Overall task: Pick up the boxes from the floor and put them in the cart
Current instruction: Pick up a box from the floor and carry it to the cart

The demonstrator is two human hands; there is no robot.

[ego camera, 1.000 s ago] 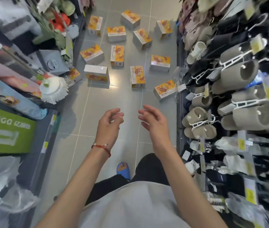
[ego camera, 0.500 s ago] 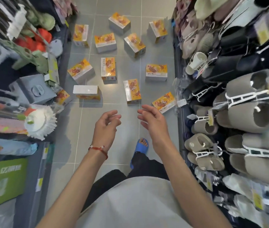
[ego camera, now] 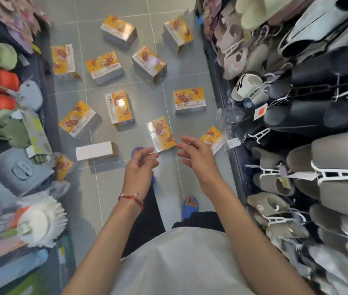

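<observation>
Left hand (ego camera: pixel 140 165): empty; fingers (ego camera: pixel 147 151) loosely curled, holding nothing, above the near end of the nearest box.
Right hand (ego camera: pixel 198 158): empty; fingers relaxed and half-spread, touching no box.
Nearest box (ego camera: pixel 162 134): flat on the floor (ego camera: pixel 109 199) in mid-aisle, just ahead of both hands, askew to the tile lines.
Boxes (ego camera: pixel 120 108): about twelve, orange-yellow, scattered from the hands to the far end of the aisle; none lifted.
Cart: not in view.
Risk, footing: a blue sandal (ego camera: pixel 137 149) sits just beside the nearest box; a step forward would likely tread on or kick a box.
Risk, right edge: the right-edge box (ego camera: pixel 212 139) lies against the shelf base under hanging tags; an arm reaching there may snag the slipper racks (ego camera: pixel 328 167).
Risk, left edge: the left-edge box (ego camera: pixel 63 170) is half tucked under shelf goods and easily missed.
Risk, grip: the faces look glossy; a one-handed pinch may slip.
Floor: grey tiles, pale grout, one glare spot.
Room: narrow shop aisle; slippers on the right, a white brush (ego camera: pixel 39 220) and soft goods on the left.
</observation>
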